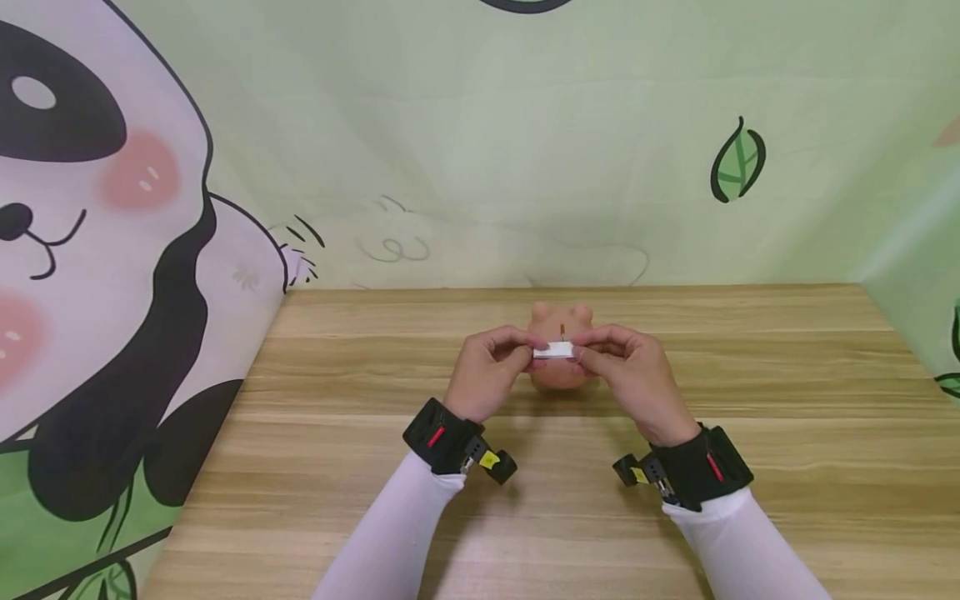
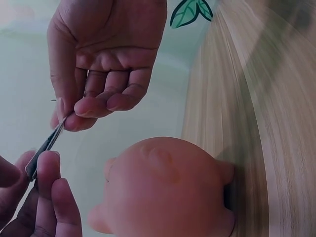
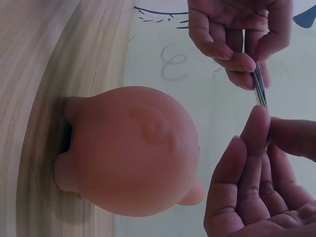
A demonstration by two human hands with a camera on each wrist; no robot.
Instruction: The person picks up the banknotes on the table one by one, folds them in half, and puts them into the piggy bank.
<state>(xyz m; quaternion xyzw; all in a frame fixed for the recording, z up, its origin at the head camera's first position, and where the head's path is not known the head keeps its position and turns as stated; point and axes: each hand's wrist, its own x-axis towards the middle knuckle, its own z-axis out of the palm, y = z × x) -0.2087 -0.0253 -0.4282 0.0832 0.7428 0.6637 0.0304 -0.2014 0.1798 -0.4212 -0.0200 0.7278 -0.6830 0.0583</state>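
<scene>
A pink piggy bank point(image 1: 558, 379) stands on the table, its rounded back end with a curled tail point(image 3: 155, 126) turned toward me. On its top shows a small narrow brown mark point(image 1: 562, 330), like a slot. Just above it, both hands stretch a thin folded strip of paper point(image 1: 553, 350), white from above and greyish in layers from the side point(image 2: 45, 148). My left hand point(image 1: 483, 371) pinches one end between thumb and fingers. At the other end, the thumb and fingers of my right hand point(image 1: 637, 375) pinch it too. Neither hand visibly touches the pig.
The wood-grain table point(image 1: 787, 375) spreads around the pig. Behind it hangs a pale green backdrop point(image 1: 480, 167) with a large printed panda point(image 1: 150, 250) at the left. Each wrist wears a black strap with a small camera point(image 1: 501, 467).
</scene>
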